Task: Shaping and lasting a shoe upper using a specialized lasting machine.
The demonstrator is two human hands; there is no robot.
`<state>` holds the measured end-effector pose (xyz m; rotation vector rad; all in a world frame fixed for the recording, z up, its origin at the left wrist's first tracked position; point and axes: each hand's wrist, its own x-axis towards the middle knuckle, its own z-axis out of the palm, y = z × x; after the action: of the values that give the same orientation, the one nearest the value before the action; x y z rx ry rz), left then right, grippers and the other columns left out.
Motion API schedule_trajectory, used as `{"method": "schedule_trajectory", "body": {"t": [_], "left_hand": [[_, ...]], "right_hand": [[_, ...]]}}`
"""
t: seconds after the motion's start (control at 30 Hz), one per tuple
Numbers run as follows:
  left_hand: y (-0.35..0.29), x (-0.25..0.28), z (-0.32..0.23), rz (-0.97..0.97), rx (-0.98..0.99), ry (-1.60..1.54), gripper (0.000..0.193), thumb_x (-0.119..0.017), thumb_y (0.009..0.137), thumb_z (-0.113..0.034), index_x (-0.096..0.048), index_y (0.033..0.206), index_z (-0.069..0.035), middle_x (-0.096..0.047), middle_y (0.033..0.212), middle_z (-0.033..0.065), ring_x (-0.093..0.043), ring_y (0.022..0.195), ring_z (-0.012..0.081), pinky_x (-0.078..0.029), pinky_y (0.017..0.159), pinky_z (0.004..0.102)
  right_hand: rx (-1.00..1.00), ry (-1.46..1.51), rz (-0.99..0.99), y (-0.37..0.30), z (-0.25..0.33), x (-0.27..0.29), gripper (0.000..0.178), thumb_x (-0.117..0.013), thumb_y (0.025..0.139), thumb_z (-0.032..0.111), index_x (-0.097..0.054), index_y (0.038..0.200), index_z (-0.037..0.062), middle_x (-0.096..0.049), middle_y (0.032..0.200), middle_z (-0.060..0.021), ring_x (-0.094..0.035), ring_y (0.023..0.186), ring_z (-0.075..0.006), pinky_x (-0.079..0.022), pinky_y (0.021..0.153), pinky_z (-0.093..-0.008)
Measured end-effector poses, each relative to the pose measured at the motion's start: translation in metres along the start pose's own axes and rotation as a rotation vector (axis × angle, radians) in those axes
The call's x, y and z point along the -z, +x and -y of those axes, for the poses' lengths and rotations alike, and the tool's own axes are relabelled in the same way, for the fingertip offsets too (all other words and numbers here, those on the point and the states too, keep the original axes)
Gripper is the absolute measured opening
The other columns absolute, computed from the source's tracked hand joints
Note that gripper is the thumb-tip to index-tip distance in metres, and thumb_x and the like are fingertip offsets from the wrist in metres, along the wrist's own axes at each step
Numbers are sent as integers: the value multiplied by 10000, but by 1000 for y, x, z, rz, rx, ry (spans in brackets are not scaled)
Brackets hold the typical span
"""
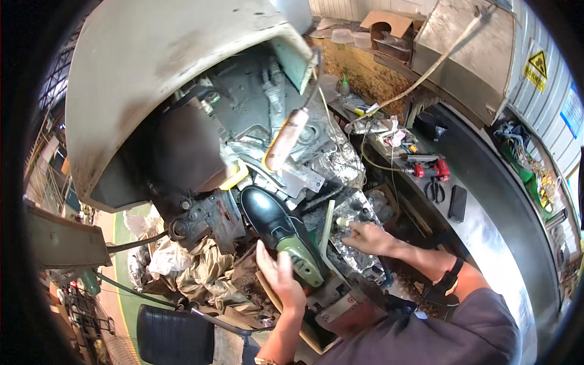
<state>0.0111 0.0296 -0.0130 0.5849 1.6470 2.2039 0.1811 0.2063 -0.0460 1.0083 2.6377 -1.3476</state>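
A black leather lace-up shoe point(266, 212) sits on a green shoe last point(301, 261) in the machine, toe pointing away from me. Beside the shoe's left side is my left hand point(281, 281), thumb and fingers apart, holding nothing; I cannot tell if it touches the shoe. To the right of the shoe, my right hand point(368, 238) has its fingers closed around a small pale knob-like piece point(345, 222). Between that hand and the shoe stands a pale bent bar point(327, 228). A yellow-edged part point(235, 175) lies just beyond the toe.
A large cream machine hood point(152, 67) arches over the far left. A work lamp point(286, 140) hangs above the machine. On the metal bench point(477, 225) at right are a red power tool point(433, 169), pliers point(434, 191) and a black phone-like slab point(457, 203). Crumpled brown paper point(210, 274) lies at left.
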Motion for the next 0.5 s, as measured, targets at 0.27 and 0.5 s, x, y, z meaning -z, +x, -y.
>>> {"method": "schedule_trajectory", "body": {"t": [0.27, 0.5], "left_hand": [[-20, -32, -12, 63, -135, 536, 911, -730, 804, 13, -225, 1561, -11, -419, 1464, 236, -482, 1298, 327, -369, 1114, 411], [-19, -32, -9, 41, -187, 607, 868, -684, 819, 29, -236, 1560, -23, -477, 1397, 237, -552, 1202, 323, -433, 1054, 413]], "right_hand": [[-392, 427, -321, 47, -129, -1, 679, -668, 935, 314, -430, 1483, -10, -682, 1187, -233, -668, 804, -227, -560, 727, -355], [-416, 639, -454, 89, -187, -72, 981, -727, 829, 300, -164, 1560, -33, -589, 1356, -269, -579, 1248, -378, -468, 1021, -422]]}}
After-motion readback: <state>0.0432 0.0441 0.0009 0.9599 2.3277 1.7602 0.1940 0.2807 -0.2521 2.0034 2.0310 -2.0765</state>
